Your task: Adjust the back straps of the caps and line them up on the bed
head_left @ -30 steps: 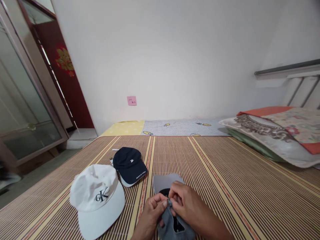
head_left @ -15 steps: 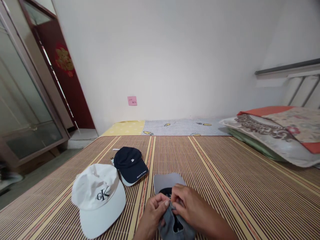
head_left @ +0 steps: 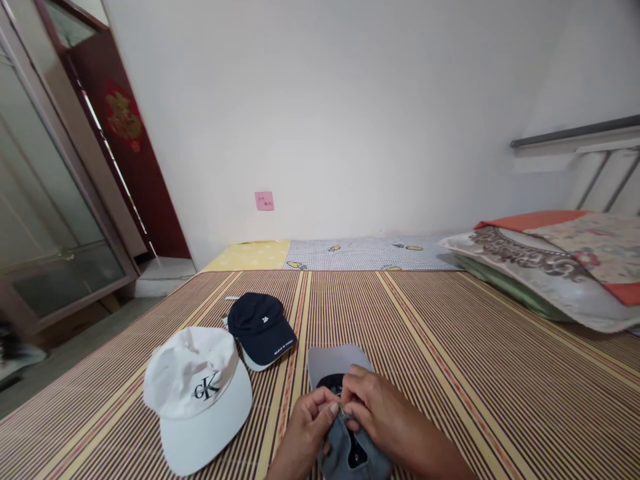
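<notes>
A grey baseball cap (head_left: 340, 359) lies at the bottom centre, its brim pointing away from me and the back opening nearest me. My left hand (head_left: 313, 420) pinches the cap's back strap from the left. From the right, my right hand (head_left: 367, 403) pinches the same strap, fingertips almost meeting the left ones. The fingers hide most of the strap and its buckle. To the left sits a white cap (head_left: 193, 377) with black "CK" letters. Just behind that one is a navy cap (head_left: 257, 320) with small white lettering on its brim.
A striped bamboo mat (head_left: 450, 373) covers the bed. Pillows (head_left: 540, 267) are stacked at the right edge. Along the wall runs a patterned sheet (head_left: 350, 255), with a pink note (head_left: 265, 201) above it. A dark red door (head_left: 125, 140) stands at the left.
Both hands stay at the cap's strap, with only slight finger movement. The caps on the left have not moved.
</notes>
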A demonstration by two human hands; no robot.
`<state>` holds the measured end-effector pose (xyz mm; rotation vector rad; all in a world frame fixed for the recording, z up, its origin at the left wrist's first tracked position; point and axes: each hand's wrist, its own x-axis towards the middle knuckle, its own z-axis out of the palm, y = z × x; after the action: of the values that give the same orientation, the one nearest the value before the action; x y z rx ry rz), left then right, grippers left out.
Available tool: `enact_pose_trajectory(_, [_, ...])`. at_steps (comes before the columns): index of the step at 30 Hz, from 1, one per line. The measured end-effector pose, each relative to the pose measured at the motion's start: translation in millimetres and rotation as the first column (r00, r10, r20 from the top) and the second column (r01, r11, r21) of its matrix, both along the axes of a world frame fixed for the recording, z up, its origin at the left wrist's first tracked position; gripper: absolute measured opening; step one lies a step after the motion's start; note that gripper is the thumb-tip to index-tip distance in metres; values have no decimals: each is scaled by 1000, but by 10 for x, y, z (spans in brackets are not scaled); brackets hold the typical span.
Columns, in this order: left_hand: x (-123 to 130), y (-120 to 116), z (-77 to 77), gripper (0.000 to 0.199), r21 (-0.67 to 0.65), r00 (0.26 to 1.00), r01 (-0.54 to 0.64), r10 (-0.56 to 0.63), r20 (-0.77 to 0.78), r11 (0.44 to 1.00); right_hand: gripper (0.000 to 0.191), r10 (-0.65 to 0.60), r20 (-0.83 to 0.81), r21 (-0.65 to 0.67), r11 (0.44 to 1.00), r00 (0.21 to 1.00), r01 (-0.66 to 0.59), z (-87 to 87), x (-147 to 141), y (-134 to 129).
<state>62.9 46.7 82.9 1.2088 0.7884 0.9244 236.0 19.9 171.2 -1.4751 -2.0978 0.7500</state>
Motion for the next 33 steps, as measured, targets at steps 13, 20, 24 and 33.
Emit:
enact_pose_trajectory(13, [-44,83,-127,44,-72,974,42,-24,224,997,24,90,-111,88,993,990,-81,-2,-4,10])
enact_pose_trajectory(20, [-52,57,-117,43,-104,963,83,-52,264,991,23,79,-105,118,991,991,-66,-22,4,4])
enact_pose_trajectory(24, [-61,50,-91,43,-108,974,61,-35,223,992,25,91,-97,83,993,991,-83,-39,-3,-11])
enact_pose_trajectory(33, [-59,32,-30,41,-170,963,107,-59,265,980,27,87,-47,30,996,995,-85,16,-1,-58])
